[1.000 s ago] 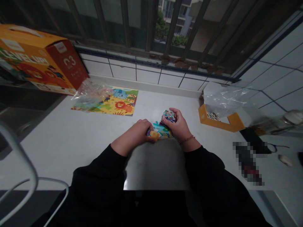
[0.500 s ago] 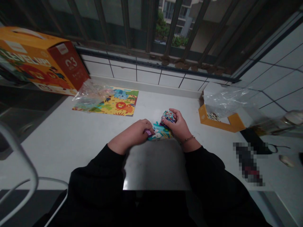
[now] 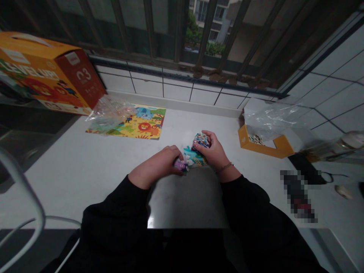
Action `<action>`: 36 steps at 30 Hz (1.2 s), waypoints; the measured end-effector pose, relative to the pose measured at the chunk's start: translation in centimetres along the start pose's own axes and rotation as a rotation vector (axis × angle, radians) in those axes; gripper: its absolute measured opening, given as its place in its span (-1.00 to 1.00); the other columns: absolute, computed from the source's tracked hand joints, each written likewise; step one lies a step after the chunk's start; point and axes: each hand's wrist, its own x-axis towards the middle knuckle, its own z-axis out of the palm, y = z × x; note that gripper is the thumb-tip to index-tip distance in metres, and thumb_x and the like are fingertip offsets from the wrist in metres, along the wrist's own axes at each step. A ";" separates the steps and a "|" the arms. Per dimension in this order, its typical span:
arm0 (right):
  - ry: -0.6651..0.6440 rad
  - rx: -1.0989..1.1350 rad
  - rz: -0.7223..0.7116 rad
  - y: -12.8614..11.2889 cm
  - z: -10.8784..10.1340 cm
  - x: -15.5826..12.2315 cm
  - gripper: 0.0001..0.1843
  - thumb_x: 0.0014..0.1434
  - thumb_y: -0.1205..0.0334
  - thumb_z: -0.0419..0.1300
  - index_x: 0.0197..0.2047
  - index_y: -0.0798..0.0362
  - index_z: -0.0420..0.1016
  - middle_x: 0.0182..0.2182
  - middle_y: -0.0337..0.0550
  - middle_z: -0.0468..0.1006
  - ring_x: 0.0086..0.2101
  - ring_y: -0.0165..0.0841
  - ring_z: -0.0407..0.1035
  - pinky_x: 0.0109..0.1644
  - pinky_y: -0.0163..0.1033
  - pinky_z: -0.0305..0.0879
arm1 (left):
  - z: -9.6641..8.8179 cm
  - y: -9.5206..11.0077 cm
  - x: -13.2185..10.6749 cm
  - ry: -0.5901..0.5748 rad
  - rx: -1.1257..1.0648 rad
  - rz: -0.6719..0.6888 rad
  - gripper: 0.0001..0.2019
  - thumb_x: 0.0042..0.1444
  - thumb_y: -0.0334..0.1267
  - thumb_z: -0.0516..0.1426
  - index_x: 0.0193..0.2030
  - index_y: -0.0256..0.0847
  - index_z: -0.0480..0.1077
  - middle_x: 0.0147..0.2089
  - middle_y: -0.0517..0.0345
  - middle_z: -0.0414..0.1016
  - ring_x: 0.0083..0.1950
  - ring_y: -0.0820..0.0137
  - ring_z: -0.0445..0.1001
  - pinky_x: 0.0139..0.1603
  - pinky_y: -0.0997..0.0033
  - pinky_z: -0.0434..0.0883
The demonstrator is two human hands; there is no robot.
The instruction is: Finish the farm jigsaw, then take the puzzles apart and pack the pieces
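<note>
Between my thumb and fingers, my left hand grips a purple jigsaw puzzle piece at the left end of some joined teal puzzle pieces. These lie on the white counter near its front edge and show a white animal and yellow plants. My right hand is closed around a stack of small puzzle pieces with multicoloured edges, held just above the joined pieces. Part of the stack is hidden by my thumb and palm.
A colourful picture sheet lies at the back left, partly under a clear plastic bag. Behind it stands an orange puzzle box. An open yellow box with pieces and plastic wrap sits at the right. A white cable loops at left.
My left hand has drawn slightly toward me, and more of the purple piece shows, now tilted at the left end of the joined pieces. My right hand stays almost still with the stack.
</note>
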 end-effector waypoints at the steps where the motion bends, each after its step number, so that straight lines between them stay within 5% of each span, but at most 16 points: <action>1: 0.002 0.006 -0.005 0.0 0.0 0.0 -0.12 0.01 -0.12 0.60 0.30 -0.10 0.38 0.12 0.02 0.62 0.08 -0.05 0.60 0.32 0.21 0.51 | 0.0 0.2 -0.1 -0.017 -0.026 0.002 -0.62 -0.03 -0.26 0.51 -0.10 -0.12 0.54 -0.04 0.06 0.59 -0.01 0.16 0.51 0.04 0.22 0.39; 5: 0.017 0.044 -0.009 0.0 0.1 0.0 -0.14 0.01 -0.10 0.60 0.28 -0.10 0.38 0.10 0.01 0.63 0.06 -0.07 0.61 0.29 0.17 0.53 | -0.1 0.7 -0.5 -0.054 -0.163 -0.015 -0.66 0.03 -0.28 0.45 -0.07 -0.09 0.50 -0.14 0.19 0.62 -0.18 0.27 0.51 -0.12 0.30 0.33; 12: 0.127 0.075 -0.027 -0.4 0.1 0.2 -0.21 0.04 -0.11 0.57 0.24 -0.08 0.40 0.08 0.01 0.66 0.05 -0.09 0.61 0.27 0.16 0.53 | 1.8 1.3 2.6 0.193 -0.469 -0.169 -0.80 0.17 -0.30 0.38 -0.10 -0.16 0.51 -0.25 0.19 0.61 -0.25 0.33 0.52 -0.18 0.33 0.39; 18: 0.226 0.090 -0.003 -0.6 0.0 0.4 -0.22 0.04 -0.15 0.56 0.21 -0.06 0.40 0.06 0.02 0.68 0.01 -0.12 0.63 0.20 0.11 0.57 | 3.2 1.3 4.2 0.336 -0.018 -0.211 -0.62 0.15 -0.22 0.45 0.08 -0.26 0.58 0.07 -0.11 0.57 0.07 0.11 0.54 0.17 0.15 0.47; 22: 0.208 0.104 0.022 -0.4 0.3 0.4 -0.21 0.03 -0.16 0.56 0.21 -0.07 0.40 0.04 -0.02 0.69 -0.01 -0.13 0.63 0.19 0.10 0.58 | 3.4 1.1 4.0 0.319 0.119 -0.205 -0.57 0.21 -0.10 0.43 0.11 -0.31 0.59 0.12 -0.19 0.51 0.16 0.00 0.49 0.28 0.05 0.44; 30: 0.207 0.096 0.025 -0.3 0.3 0.4 -0.20 0.02 -0.15 0.57 0.21 -0.05 0.40 0.03 0.00 0.68 -0.04 -0.15 0.62 0.17 0.08 0.58 | 3.2 1.8 4.2 0.183 0.104 -0.192 -0.63 0.14 -0.17 0.46 0.02 -0.25 0.57 0.10 -0.15 0.55 0.17 0.02 0.49 0.25 0.09 0.43; 36: 0.229 0.077 -0.008 -0.4 0.1 0.3 -0.22 0.04 -0.15 0.56 0.21 -0.07 0.40 0.01 -0.04 0.68 -0.04 -0.17 0.61 0.17 0.07 0.57 | 2.8 1.5 3.4 0.210 -0.199 -0.227 -0.69 0.12 -0.30 0.41 -0.05 -0.13 0.45 -0.15 0.13 0.60 -0.13 0.22 0.54 -0.10 0.25 0.41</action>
